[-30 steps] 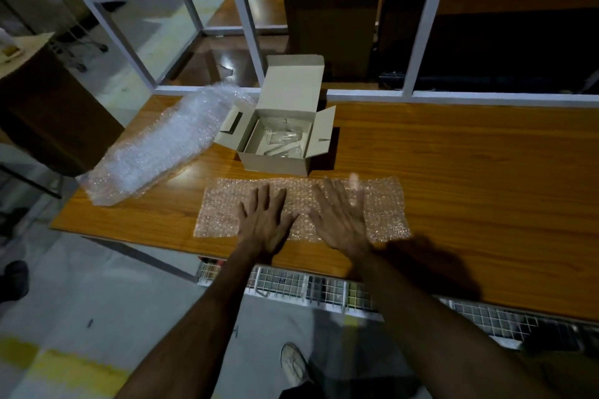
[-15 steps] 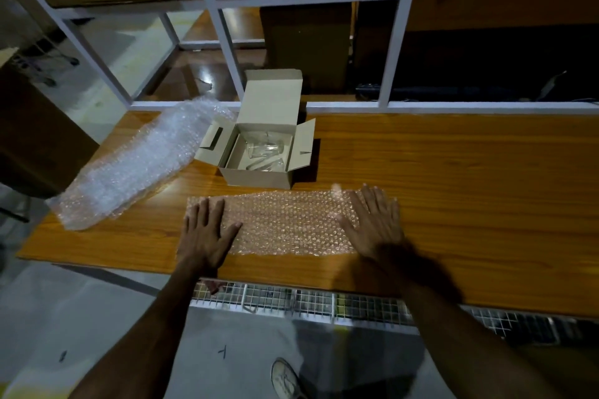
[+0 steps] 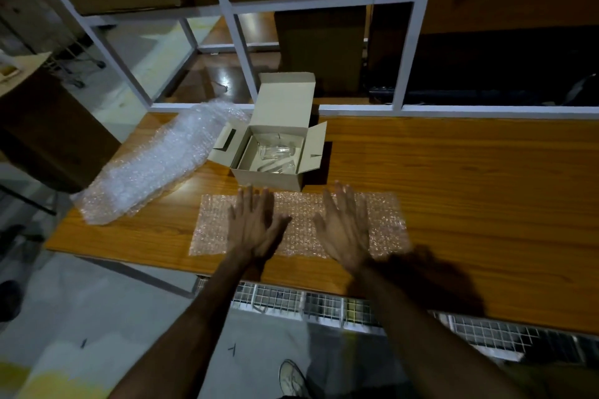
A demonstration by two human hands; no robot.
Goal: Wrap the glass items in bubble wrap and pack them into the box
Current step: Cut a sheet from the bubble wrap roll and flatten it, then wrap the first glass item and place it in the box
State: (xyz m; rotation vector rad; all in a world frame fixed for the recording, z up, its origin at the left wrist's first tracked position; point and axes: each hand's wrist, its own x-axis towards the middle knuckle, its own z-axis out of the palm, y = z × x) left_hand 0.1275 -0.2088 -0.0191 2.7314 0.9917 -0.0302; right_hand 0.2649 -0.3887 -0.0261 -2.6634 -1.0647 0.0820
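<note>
A flat sheet of bubble wrap (image 3: 301, 223) lies on the wooden table (image 3: 470, 191) near its front edge. My left hand (image 3: 254, 225) and my right hand (image 3: 346, 227) both lie flat on the sheet with straight, spread fingers, close to its middle. Just behind the sheet stands a small open cardboard box (image 3: 275, 155), its lid and side flaps up. Clear glass items (image 3: 277, 154) lie inside it.
A loose roll of bubble wrap (image 3: 155, 165) lies at the table's left end, touching the box's left flap. A white metal shelf frame (image 3: 405, 42) rises behind the table. Wire mesh (image 3: 324, 304) runs below the front edge.
My hands, spread to the sheet's two ends half a second ago, have slid back toward its middle. The sheet stays flat in place.
</note>
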